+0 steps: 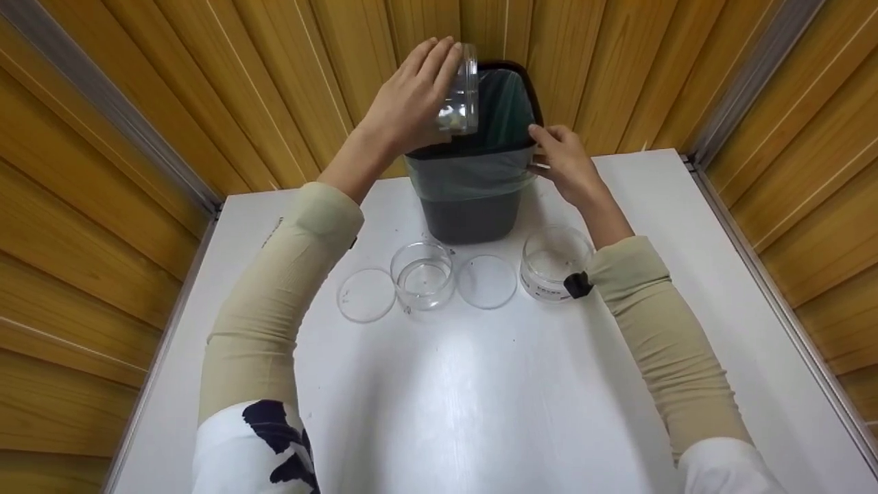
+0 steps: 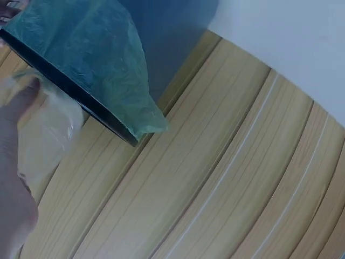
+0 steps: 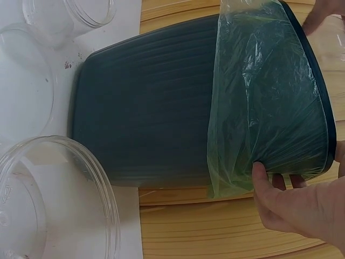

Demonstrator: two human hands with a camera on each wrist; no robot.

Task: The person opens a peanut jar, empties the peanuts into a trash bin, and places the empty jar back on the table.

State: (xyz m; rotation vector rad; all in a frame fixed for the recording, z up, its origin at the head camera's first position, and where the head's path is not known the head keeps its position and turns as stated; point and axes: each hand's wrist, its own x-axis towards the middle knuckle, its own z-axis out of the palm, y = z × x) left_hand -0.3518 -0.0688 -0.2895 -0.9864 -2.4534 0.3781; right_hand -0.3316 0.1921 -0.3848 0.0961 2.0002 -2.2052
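Note:
My left hand [image 1: 415,103] grips a clear round jar [image 1: 468,92], tipped on its side above the bin's opening. The dark trash bin [image 1: 470,219] stands at the back of the table, lined with a thin greenish bag [image 1: 473,177] folded over its rim. At the bin's right side, my right hand [image 1: 566,161] pinches the rim through the bag, thumb on top and fingers outside. In the right wrist view those fingers [image 3: 261,175] lie against the bag. Part of the jar is hidden behind my left hand. Whether anything falls from it I cannot tell.
In front of the bin are a clear open jar [image 1: 423,291], two clear round lids [image 1: 367,295] and another clear jar with a label [image 1: 549,288]. Small dark specks dot the white table [image 1: 439,398]. Wood-panelled walls [image 1: 274,89] enclose the back and sides.

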